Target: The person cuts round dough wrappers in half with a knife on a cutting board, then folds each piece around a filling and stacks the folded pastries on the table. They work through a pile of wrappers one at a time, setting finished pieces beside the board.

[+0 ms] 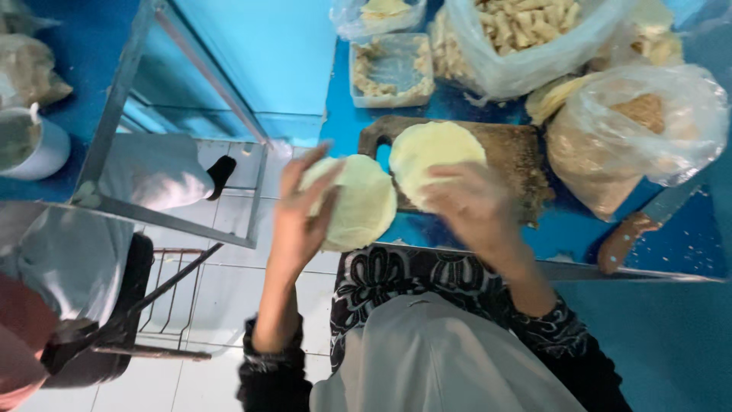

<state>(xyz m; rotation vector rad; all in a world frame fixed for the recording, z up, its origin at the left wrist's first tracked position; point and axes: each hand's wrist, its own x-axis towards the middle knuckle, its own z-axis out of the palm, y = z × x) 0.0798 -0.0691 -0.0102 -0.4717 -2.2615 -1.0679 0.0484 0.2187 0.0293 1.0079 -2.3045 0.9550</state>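
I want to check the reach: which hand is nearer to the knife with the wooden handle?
Right. The right hand rests on the cutting board, left of the knife; the left hand holds a round wrapper farther left.

knife (637,229), plastic bags (640,126) (filled), white mug (30,145)

A small, informal food-preparation kitchen. At twelve o'clock a worn wooden cutting board (512,156) lies on a bright blue worktop (671,244), with clear plastic bags of pale cut dough pieces (526,30) and brown crumbs (633,133) at one to two o'clock. A wooden-handled knife (637,229) lies at three o'clock. White floor tiles (221,282) show at seven o'clock.
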